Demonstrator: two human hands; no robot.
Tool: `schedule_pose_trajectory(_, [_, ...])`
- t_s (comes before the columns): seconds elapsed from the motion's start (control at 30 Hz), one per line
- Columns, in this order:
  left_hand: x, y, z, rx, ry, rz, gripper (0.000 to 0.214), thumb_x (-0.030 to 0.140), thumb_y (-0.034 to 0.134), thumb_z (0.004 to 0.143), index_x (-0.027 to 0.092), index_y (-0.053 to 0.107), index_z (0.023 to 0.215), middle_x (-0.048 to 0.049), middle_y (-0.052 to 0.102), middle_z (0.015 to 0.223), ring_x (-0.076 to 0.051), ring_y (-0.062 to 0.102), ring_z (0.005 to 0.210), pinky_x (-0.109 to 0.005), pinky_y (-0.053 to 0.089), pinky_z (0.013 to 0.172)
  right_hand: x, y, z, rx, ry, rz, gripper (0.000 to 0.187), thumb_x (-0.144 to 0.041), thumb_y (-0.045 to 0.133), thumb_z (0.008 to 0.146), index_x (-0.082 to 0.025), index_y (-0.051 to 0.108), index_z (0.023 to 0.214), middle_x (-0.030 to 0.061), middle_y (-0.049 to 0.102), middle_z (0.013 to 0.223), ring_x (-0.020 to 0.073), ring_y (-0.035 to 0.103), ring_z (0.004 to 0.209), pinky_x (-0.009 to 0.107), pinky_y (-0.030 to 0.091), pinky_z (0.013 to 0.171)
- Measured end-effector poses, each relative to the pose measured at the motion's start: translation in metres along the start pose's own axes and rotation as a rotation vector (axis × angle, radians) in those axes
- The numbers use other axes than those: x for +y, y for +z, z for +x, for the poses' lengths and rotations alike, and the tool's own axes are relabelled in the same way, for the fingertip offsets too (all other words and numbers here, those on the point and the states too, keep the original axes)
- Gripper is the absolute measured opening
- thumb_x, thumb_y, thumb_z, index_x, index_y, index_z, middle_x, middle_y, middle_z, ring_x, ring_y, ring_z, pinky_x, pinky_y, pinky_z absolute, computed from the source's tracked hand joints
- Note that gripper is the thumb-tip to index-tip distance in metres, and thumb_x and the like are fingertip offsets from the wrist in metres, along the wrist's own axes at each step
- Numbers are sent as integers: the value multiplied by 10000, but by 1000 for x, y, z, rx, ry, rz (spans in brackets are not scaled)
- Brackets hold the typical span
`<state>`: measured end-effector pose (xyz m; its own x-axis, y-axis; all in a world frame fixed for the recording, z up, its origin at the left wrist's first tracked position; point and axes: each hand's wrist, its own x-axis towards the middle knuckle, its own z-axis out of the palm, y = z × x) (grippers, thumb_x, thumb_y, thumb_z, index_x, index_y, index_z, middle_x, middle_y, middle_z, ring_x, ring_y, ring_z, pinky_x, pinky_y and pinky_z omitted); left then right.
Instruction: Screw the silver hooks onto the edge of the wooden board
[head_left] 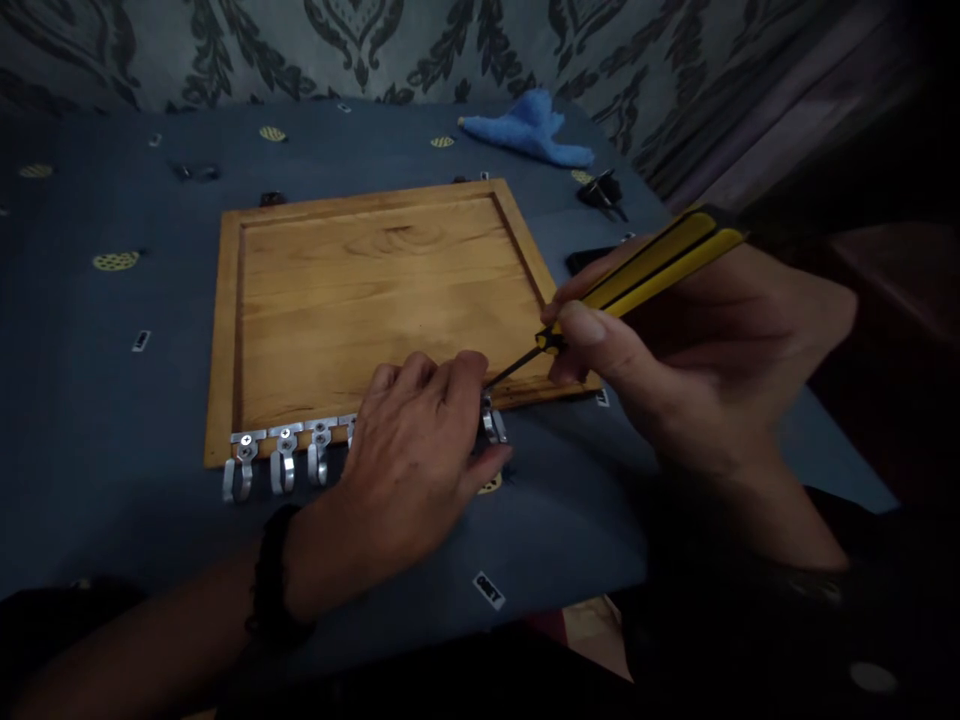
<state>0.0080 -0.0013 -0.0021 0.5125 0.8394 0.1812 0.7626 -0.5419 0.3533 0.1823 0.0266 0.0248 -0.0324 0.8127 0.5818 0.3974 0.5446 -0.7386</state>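
Head view: wooden board (390, 300) on blue-covered table (172, 390), in front of the person, hands at its near edge. Metal hook rail (286, 437) along that edge; left hand (416, 450) lies over it, hiding the middle, hooks showing either side. Fingers bent; can't tell if they grip. Right hand (675, 370) closed around yellow-black screwdriver (664, 265), above board's right near corner, shaft angled down-left to left fingertips. Blue cloth (536, 135) beyond board.
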Motion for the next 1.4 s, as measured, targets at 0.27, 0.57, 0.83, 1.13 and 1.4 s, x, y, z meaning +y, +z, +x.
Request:
schedule_pose_trajectory(0.27, [0,-1,1,15,7,24,444,335,741,829,168,457,1125,-28,660,973,-254,574,940,-390,418,783,5,-1,0,-68,16,29,168,-257,841,726,-275,749,865,-26,657,706,135,587,508,298,525,485])
schedule_pose_trajectory(0.57, [1,-1,0,17,15,32,451,343,743,828,172,454,1130,-25,655,973,-246,568,923,-381,414,776,3,0,-1,-84,1,20,159,-250,831,737,-272,751,873,-27,666,710,136,606,521,295,554,521])
schedule_pose_trajectory(0.83, [0,-2,1,10,11,39,449,354,745,825,172,460,1121,-27,653,962,-243,565,915,-378,413,784,3,-5,1,-143,16,20,164,-228,822,747,-303,741,868,-27,692,767,154,641,580,298,527,476])
schedule_pose_trajectory(1.13, [-1,0,0,21,31,40,493,369,740,830,154,450,1166,-38,664,980,-255,573,947,-388,420,793,3,-3,2,-12,16,6,149,-280,829,740,-351,754,847,-41,681,705,147,585,506,310,512,452])
schedule_pose_trajectory(1.4, [-1,0,0,19,23,29,481,361,734,834,159,450,1166,-38,676,1005,-252,572,957,-386,422,807,5,-3,2,-71,3,4,132,-275,798,767,-357,758,863,-41,678,691,165,594,503,351,544,496])
